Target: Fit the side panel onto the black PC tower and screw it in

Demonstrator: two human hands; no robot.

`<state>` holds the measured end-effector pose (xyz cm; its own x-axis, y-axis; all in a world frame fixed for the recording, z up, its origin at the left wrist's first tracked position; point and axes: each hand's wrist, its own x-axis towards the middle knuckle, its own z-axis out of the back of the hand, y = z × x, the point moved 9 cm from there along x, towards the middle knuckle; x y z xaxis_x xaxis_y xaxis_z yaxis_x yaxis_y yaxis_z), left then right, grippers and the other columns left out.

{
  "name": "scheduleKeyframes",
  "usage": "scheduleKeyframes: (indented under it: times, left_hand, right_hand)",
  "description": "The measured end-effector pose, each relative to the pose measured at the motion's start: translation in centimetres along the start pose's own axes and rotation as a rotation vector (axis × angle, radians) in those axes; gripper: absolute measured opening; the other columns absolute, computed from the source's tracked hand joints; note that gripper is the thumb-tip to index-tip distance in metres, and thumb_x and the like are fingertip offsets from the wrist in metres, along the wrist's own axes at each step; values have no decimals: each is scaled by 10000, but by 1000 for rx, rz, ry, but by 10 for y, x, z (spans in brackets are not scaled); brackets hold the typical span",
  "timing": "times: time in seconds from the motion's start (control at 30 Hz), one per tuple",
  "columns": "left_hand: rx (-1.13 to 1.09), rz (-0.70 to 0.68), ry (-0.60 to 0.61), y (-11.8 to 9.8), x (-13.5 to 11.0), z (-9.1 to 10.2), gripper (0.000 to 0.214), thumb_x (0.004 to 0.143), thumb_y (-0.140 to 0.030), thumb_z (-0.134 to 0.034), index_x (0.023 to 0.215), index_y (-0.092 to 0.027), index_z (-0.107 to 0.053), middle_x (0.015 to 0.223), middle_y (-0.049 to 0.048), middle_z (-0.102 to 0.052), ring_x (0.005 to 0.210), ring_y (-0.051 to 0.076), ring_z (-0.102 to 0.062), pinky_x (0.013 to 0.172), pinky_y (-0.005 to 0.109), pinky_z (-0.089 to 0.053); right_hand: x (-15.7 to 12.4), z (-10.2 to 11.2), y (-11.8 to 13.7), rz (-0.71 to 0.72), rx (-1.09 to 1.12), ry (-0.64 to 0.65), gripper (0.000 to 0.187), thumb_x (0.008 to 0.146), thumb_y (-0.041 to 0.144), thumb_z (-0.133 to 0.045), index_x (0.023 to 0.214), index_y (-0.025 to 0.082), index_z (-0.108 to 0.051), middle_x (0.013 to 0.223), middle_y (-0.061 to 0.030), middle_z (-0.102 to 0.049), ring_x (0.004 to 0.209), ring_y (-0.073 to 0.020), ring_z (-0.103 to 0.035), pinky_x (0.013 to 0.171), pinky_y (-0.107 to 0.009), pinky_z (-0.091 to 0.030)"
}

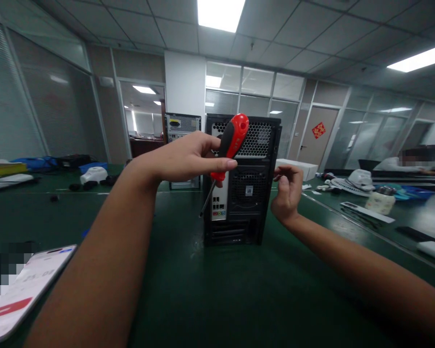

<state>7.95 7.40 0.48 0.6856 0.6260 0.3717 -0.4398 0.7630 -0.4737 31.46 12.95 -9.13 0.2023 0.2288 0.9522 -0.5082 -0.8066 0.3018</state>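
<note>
We see a dark green surface (210, 290) carrying a black computer case (239, 193) standing upright, a phone (29, 290) at the near left, and a second case (183, 145) farther back.

Green tables (188, 299), glass partition walls (253, 92), ceiling light panels (220, 13), possibly door (321, 135).

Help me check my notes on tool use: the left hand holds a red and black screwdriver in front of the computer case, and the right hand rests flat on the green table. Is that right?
Not quite. The head view shows the right hand raised beside the computer case, fingers curled, not flat on the green table. The rest holds: the left hand holds the red and black screwdriver in front of the case.
</note>
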Motion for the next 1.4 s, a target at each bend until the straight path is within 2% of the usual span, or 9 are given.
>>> scheduleKeyframes:
  times: [0.37,0.57,0.67,0.87,1.0,1.1,1.17,1.27,1.4]
  left_hand:
    - [3,-49,30,-12,4,-10,414,815,-508,-613,1073,-190,-680,995,16,-730,800,16,-669,668,77,-498]
    - [122,-105,43,-32,12,-26,512,783,-597,-606,1004,-142,-681,818,1,-655,647,-23,-537,550,81,-359]
    - [164,-127,55,-43,16,-37,571,759,-680,-577,923,-142,-673,771,-10,-611,645,-25,-507,545,94,-333]
    - [157,-199,101,-64,18,-54,532,798,-653,-540,929,-154,-671,742,-12,-616,586,-24,-475,515,133,-296]
    - [101,-260,62,-75,18,-52,529,823,-648,-499,888,-149,-664,763,-9,-636,608,-23,-477,535,137,-305]
    - [89,-277,-56,-77,16,-39,548,896,-602,-367,893,-152,-680,798,-6,-673,643,-25,-502,601,137,-339]
    - [175,-264,-237,-74,15,-22,525,929,-542,-320,995,-183,-696,891,-4,-710,747,-9,-571,700,150,-391]
    - [403,-266,-503,-75,13,-2,406,927,-443,-394,1124,-218,-669,1106,4,-696,1022,62,-614,946,227,-461]
    - [671,-234,-654,-76,30,-4,495,872,-445,-497,1330,-257,-515,1450,37,-488,1373,201,-454,1214,440,-378]
  right_hand:
    - [32,12,33,38,118,-78,570,905,571,-327,1157,61,-366,1075,-82,-444,956,76,-496,849,-55,-432]
    - [44,-5,88,258,323,174,756,840,759,-241,1221,119,-369,911,-67,-432,870,57,-468,795,-90,-434]
    - [44,-13,120,371,438,315,654,890,682,-285,1212,128,-415,875,-56,-434,816,88,-445,732,-40,-391]
    - [52,-14,155,392,308,387,511,918,520,-379,1057,48,-518,902,-56,-498,824,114,-471,734,17,-415]
    - [64,-8,164,376,320,338,509,916,501,-378,878,0,-459,823,-50,-483,776,101,-495,681,-14,-415]
    - [82,3,159,233,460,264,578,874,596,-418,861,19,-375,690,-20,-397,623,83,-437,562,-69,-365]
    - [97,14,158,177,548,215,612,840,636,-458,860,36,-337,632,0,-329,539,63,-401,484,-91,-315]
    - [121,38,159,188,571,110,608,827,636,-465,861,44,-332,639,6,-313,526,12,-440,457,-121,-293]
    - [143,79,159,282,600,-74,463,848,496,-387,847,34,-356,717,23,-394,569,-5,-498,543,-123,-336]
